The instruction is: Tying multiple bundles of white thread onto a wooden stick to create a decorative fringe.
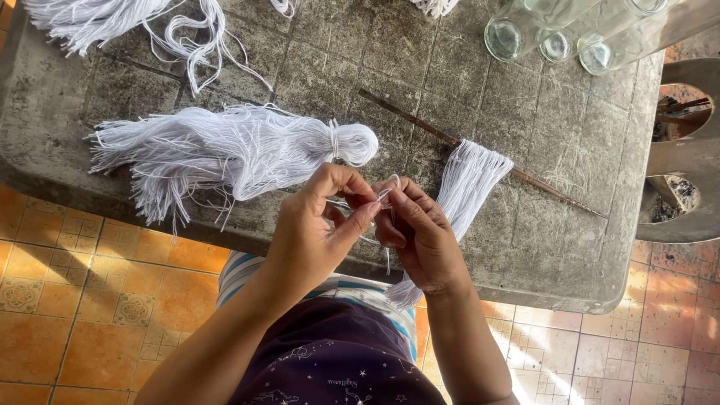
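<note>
The fingertips [373,201] of both hands meet over the near edge of the table, pinched together on a loop of thin white cotton thread [385,192]: the left hand [315,229] grips it between thumb and forefinger, the right hand [420,236] closes on it from the other side, thumb tucked under, so neither is released. That thread belongs to a flat hank of white strands [465,187] hung over a long thin brown stick [480,154], which lies slantwise across the rough grey concrete tabletop [570,247]; the hank's lower ends fall past the table edge behind the right wrist. To the left, well apart from the fingers, lies a finished-looking white thread tassel with a bound round head [232,150], and beyond it a loose tangle of white yarn [112,19]. Clear glass bottles [555,30] lie on their sides at the far right corner. The step in hand looks like picking out or knotting a single strand; whether a knot is formed is hidden by the fingers. The next move would call for steady tension on the strand, both pinches kept firm, without dragging the hank off the stick
</note>
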